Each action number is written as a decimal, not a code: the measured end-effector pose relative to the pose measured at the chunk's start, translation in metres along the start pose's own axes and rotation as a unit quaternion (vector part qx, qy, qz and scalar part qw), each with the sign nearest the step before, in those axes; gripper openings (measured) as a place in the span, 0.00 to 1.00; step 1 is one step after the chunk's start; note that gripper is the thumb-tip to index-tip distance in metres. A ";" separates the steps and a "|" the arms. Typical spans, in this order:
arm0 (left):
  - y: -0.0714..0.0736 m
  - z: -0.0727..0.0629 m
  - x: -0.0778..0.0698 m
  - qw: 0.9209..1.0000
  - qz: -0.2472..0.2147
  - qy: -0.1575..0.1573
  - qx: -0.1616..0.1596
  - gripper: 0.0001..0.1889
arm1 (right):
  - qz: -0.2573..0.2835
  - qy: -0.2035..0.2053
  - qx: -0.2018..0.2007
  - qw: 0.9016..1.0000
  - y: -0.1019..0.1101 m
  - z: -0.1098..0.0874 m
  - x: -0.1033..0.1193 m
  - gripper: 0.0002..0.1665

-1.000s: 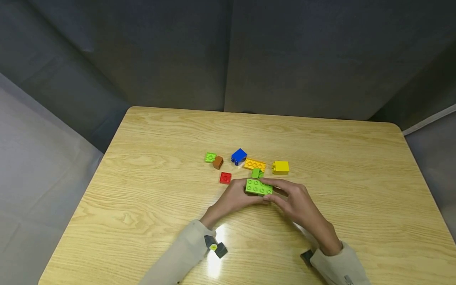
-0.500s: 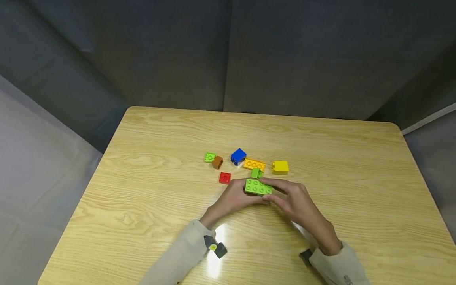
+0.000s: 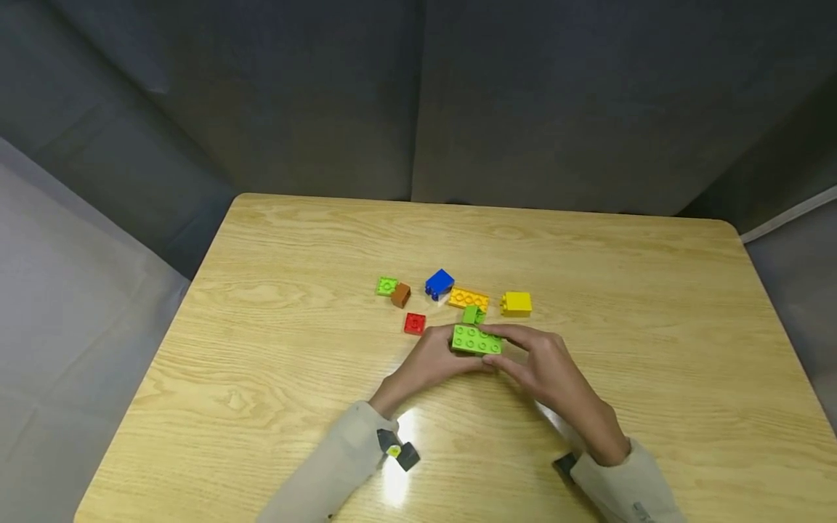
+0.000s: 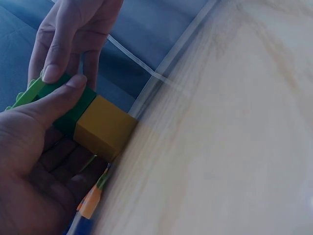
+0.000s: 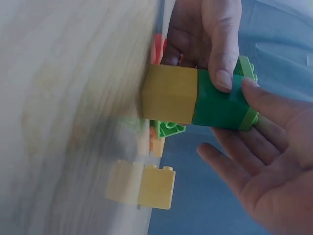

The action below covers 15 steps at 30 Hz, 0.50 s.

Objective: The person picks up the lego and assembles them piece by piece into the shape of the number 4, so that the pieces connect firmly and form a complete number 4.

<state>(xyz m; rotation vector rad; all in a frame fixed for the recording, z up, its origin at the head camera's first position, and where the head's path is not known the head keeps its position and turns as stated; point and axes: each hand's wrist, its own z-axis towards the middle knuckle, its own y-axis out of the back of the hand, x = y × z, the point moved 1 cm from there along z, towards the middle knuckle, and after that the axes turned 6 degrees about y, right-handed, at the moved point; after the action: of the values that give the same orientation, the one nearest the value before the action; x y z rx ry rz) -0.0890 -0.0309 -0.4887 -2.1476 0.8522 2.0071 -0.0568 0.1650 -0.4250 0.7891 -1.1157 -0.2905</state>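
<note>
The light-green, eight-stud plastic brick (image 3: pixel 472 340) tops a dark-green plastic block (image 5: pixel 217 108) and a yellow plastic block (image 5: pixel 168 95) on or just over the wood-grain worktop (image 3: pixel 294 349); left hand (image 3: pixel 431 357) pinching the dark-green plastic block, right hand (image 3: pixel 548 365) the brick's edges, I would press squarely.

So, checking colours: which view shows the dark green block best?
Right wrist: the dark green block shows a broad face. In the left wrist view, the left hand lays its thumb across it; in the head view, the light green brick mostly hides it.
</note>
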 end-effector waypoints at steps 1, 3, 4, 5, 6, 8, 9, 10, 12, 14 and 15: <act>0.000 0.000 0.000 1.000 0.000 -0.001 0.000 0.21 | -0.001 0.002 0.000 1.000 0.000 0.000 0.000 0.25; 0.001 0.000 0.000 1.000 -0.001 -0.001 0.001 0.21 | -0.001 0.003 0.001 1.000 0.000 0.001 0.000 0.25; 0.000 0.000 0.000 1.000 -0.002 -0.001 0.001 0.21 | 0.000 0.002 0.002 1.000 0.000 0.001 0.000 0.25; 0.000 0.000 0.000 1.000 -0.002 -0.001 0.001 0.21 | 0.001 0.000 0.003 1.000 0.000 0.001 0.000 0.25; 0.000 0.000 0.000 1.000 -0.003 0.000 0.001 0.21 | 0.002 -0.001 0.004 1.000 0.000 0.001 0.000 0.25; 0.000 0.000 0.000 1.000 -0.001 0.000 0.000 0.21 | 0.002 -0.003 0.006 1.000 -0.001 0.000 -0.001 0.25; 0.000 0.000 0.000 1.000 0.000 -0.001 0.000 0.21 | 0.003 -0.004 0.006 1.000 -0.002 0.000 -0.001 0.25; 0.000 -0.001 0.000 1.000 0.000 0.000 0.000 0.21 | 0.002 -0.004 0.006 1.000 -0.002 0.000 -0.001 0.25; 0.000 0.000 0.000 1.000 0.000 -0.001 0.002 0.21 | 0.001 -0.002 0.006 1.000 -0.002 0.000 -0.001 0.25; 0.000 0.000 0.000 1.000 -0.001 -0.002 0.003 0.21 | 0.001 0.000 0.007 1.000 -0.002 0.000 -0.002 0.25; 0.000 0.000 0.000 1.000 -0.001 -0.003 0.003 0.22 | 0.000 0.001 0.007 1.000 -0.002 0.000 -0.002 0.25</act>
<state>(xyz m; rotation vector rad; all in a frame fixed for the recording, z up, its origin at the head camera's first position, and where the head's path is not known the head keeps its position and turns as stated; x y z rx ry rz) -0.0895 -0.0310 -0.4884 -2.1382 0.8535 2.0047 -0.0575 0.1642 -0.4277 0.8011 -1.1173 -0.2827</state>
